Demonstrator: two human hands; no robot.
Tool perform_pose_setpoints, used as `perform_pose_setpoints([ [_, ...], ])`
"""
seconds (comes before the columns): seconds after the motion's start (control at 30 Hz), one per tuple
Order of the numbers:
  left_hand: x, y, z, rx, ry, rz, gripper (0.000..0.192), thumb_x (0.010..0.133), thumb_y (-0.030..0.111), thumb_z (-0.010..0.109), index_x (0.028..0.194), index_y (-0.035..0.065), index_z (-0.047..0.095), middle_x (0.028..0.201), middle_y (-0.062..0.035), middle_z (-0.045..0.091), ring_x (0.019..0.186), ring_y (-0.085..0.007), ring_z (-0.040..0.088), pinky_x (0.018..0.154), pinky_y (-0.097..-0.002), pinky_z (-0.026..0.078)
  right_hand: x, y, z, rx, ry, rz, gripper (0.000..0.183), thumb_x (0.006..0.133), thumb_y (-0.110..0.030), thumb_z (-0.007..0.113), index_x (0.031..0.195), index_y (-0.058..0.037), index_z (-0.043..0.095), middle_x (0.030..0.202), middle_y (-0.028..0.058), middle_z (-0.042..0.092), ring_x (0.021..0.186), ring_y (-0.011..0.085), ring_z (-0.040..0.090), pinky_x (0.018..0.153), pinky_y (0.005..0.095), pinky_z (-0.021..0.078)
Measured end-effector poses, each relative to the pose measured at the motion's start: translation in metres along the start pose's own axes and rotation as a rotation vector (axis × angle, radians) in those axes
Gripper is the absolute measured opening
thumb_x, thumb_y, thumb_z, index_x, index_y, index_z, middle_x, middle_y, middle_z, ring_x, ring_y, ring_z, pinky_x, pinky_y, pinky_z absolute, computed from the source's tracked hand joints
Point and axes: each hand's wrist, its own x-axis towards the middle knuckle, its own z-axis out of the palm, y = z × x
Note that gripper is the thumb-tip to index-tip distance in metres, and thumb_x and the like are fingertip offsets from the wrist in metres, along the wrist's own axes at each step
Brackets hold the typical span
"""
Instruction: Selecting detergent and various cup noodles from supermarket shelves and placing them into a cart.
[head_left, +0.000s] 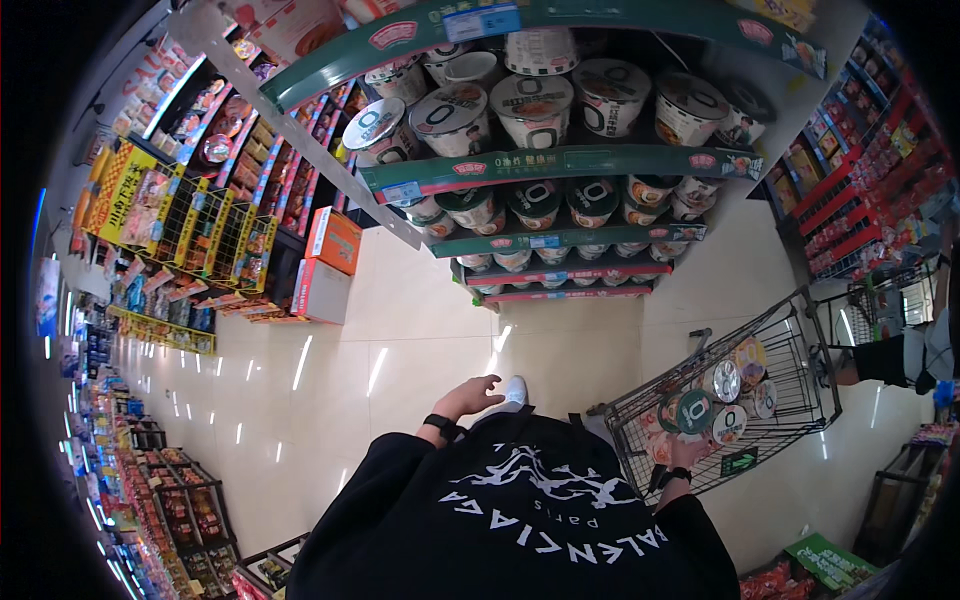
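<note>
My left hand hangs in front of my body above the floor, its fingers apart and holding nothing. At the right, my right hand reaches over the near end of a wire shopping cart. It is at a green-lidded instant noodle cup, low on the cup's side; whether the fingers grip it is unclear. Several more noodle cups lie in the cart, among them a white-lidded cup beside the green one. Ahead stands a shelf rack whose upper tier bears white noodle tubs; green-lidded tubs fill the tier below.
Cardboard boxes stand on the floor at the left, beside a yellow wire snack rack. Another person is at the far right near a second cart. Red snack shelves rise behind them. Low bins of packets lie at the bottom edge.
</note>
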Motion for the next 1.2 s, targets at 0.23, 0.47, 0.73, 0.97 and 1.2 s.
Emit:
perform_pose_setpoints([
  [0.23,-0.045,0.027,0.049,0.022,0.068,-0.14,0.062,0.094,0.041,0.07,0.142,0.0038,0.055,0.127,-0.0224,0.068,0.107,-0.0375,0.07,0.093,-0.0439,0.056,0.062,0.051,0.027,0.564,-0.109,-0.09,0.107,0.067,-0.003,0.09,0.155,-0.0029,0.028,0.146,0.0189,0.05,0.13,0.0316,0.052,0.109,0.0388,0.0425],
  [0.47,-0.059,0.05,0.073,0.005,-0.016,-0.171,0.06,0.094,0.038,0.072,0.139,0.0027,0.056,0.125,-0.0238,0.069,0.113,-0.0394,0.067,0.096,-0.0448,0.055,0.048,-0.025,-0.006,0.031,0.171,-0.184,0.13,0.057,-0.037,0.099,0.16,-0.0103,0.024,0.154,0.0239,0.037,0.142,0.0431,0.037,0.115,0.0531,0.0377],
  [0.73,-0.045,0.052,0.06,-0.008,0.066,-0.082,0.058,0.092,0.032,0.075,0.138,0.0014,0.057,0.12,-0.0237,0.07,0.097,-0.034,0.073,0.086,-0.0424,0.059,0.024,-0.049,-0.018,0.113,0.08,-0.041,0.101,0.067,-0.041,0.091,0.15,-0.0153,0.04,0.157,0.0244,0.029,0.14,0.0469,0.036,0.109,0.0572,0.0394],
  [0.97,-0.025,0.059,0.038,-0.06,0.045,-0.038,0.056,0.094,0.03,0.073,0.139,0.002,0.056,0.123,-0.0228,0.069,0.098,-0.0333,0.072,0.088,-0.0413,0.058,0.002,-0.02,0.0,-0.082,0.098,0.122,0.111,0.065,-0.055,0.09,0.153,-0.0144,0.036,0.158,0.0252,0.03,0.145,0.0453,0.032,0.113,0.0562,0.037],
  [1.2,-0.037,0.025,0.026,-0.062,0.054,-0.114,0.057,0.094,0.032,0.072,0.14,0.0021,0.056,0.125,-0.0227,0.068,0.099,-0.0333,0.073,0.088,-0.0407,0.058,0.02,-0.05,-0.014,0.034,-0.053,0.099,0.126,0.062,-0.048,0.094,0.161,-0.0227,0.022,0.168,0.024,0.007,0.15,0.0501,0.02,0.117,0.0572,0.0323],
])
